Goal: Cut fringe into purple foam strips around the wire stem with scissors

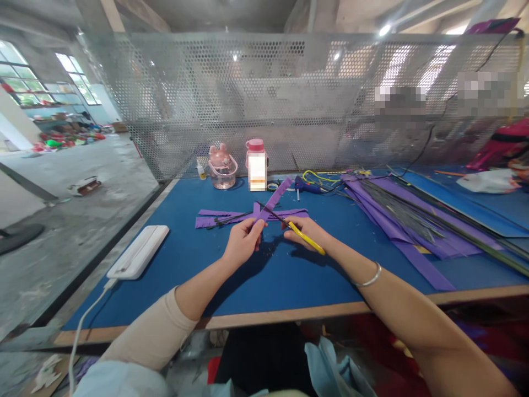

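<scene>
My left hand [243, 241] is closed on a purple strip [278, 197] that slants up and to the right, with small cuts along its edge. Closed round the yellow handles of a pair of scissors [306, 238] is my right hand [303, 231]. The dark scissor blades reach left toward the strip, near my left fingers; whether they touch it I cannot tell. Behind both hands, more purple strips [204, 221] with fringed edges lie flat on the blue tabletop [185, 286]. Thin dark stems [225, 220] rest on those strips.
A white power bank [138, 252] with a cable lies at left. At the back stand a pink-lidded jar [222, 175], a pink-capped bottle [256, 146] and a blue glue gun [308, 185]. Purple sheets [413, 259] and dark stems cover the right side. A perforated metal screen [281, 99] rises behind.
</scene>
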Tool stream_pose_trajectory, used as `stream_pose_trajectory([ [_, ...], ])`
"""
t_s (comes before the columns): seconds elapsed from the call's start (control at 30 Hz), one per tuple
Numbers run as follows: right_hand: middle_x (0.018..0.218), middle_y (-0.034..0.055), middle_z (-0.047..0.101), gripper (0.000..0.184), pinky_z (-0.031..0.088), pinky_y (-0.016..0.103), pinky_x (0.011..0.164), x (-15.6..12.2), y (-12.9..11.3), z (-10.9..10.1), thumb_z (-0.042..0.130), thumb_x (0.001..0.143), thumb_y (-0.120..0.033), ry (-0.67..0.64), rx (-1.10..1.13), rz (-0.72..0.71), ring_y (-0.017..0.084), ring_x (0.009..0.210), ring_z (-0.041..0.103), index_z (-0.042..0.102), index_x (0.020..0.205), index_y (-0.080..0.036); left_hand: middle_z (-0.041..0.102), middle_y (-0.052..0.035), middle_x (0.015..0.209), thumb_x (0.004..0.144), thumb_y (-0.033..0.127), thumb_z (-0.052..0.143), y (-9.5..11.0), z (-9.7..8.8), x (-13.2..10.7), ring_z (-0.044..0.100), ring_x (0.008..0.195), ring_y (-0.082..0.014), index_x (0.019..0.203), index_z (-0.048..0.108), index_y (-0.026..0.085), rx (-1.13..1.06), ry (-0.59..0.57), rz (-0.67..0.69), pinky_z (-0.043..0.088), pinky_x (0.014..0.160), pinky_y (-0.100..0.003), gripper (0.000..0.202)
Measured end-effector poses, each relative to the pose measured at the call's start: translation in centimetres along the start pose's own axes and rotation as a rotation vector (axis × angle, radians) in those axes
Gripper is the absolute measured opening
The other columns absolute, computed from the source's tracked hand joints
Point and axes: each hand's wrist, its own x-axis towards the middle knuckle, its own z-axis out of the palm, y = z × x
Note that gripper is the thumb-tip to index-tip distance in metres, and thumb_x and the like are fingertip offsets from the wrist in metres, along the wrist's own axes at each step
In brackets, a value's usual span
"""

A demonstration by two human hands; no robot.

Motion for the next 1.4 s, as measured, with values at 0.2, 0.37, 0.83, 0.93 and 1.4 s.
stream_pose_trajectory([
  [0.2, 0.078, -0.0002, 0.05, 0.068, 0.038, 0.025, 0.058, -0.2, -0.2, -0.1, 0.054, 0.073, -0.077, -0.132, 0.171, -0.046, 0.012, 0.065, 0.043, 0.056, 0.1, -0.014, 0.04, 0.0079, 0.037, 0.082, 0.054, 0.059, 0.8, 0.0, 0.0, 0.035, 0.031, -0.0069, 0.084, 0.068, 0.013, -0.003, 0.095, -0.019, 0.027, 0.034, -0.02, 0.042],
  [0.37, 0.077, -0.0001, 0.051, 0.075, 0.04, 0.026, 0.055, -0.7, -0.9, 0.2, 0.042, 0.08, -0.079, -0.148, 0.306, -0.043, 0.012, 0.061, 0.043, 0.049, 0.12, -0.016, 0.04, 0.0076, 0.038, 0.083, 0.055, 0.058, 0.4, -0.1, 0.2, 0.034, 0.032, -0.0065, 0.087, 0.07, 0.012, -0.051, 0.174, 0.006, 0.025, 0.035, -0.02, 0.044],
  [0.83, 0.105, 0.0087, 0.056, 0.083, 0.049, 0.037, 0.083, -1.3, -1.5, 1.5, 0.056, 0.069, -0.082, -0.168, 0.384, -0.039, 0.021, 0.093, 0.059, 0.044, 0.121, -0.018, 0.04, 0.0065, 0.045, 0.085, 0.044, 0.058, 0.4, 0.1, -0.2, 0.033, 0.041, -0.0071, 0.08, 0.071, 0.014, 0.022, 0.155, 0.126, 0.027, 0.043, -0.022, 0.033],
  [0.93, 0.119, 0.0123, 0.054, 0.084, 0.045, 0.041, 0.095, -1.5, -1.7, 1.6, 0.049, 0.072, -0.083, -0.181, 0.321, -0.091, 0.025, 0.106, 0.056, 0.043, 0.127, -0.02, 0.041, 0.0057, 0.044, 0.084, 0.04, 0.058, 0.9, 0.3, -0.5, 0.033, 0.043, -0.0077, 0.072, 0.069, 0.014, 0.045, 0.14, 0.143, 0.029, 0.045, -0.022, 0.031],
  [1.4, 0.086, 0.0038, 0.052, 0.08, 0.045, 0.03, 0.063, -1.4, -2.4, 1.8, 0.047, 0.071, -0.085, -0.036, 0.182, -0.12, 0.016, 0.07, 0.048, 0.057, 0.114, -0.018, 0.05, 0.0025, 0.054, 0.084, 0.036, 0.058, 1.5, 0.4, -1.3, 0.038, 0.053, -0.0094, 0.071, 0.072, 0.014, 0.208, 0.212, 0.248, 0.03, 0.051, -0.022, 0.029],
])
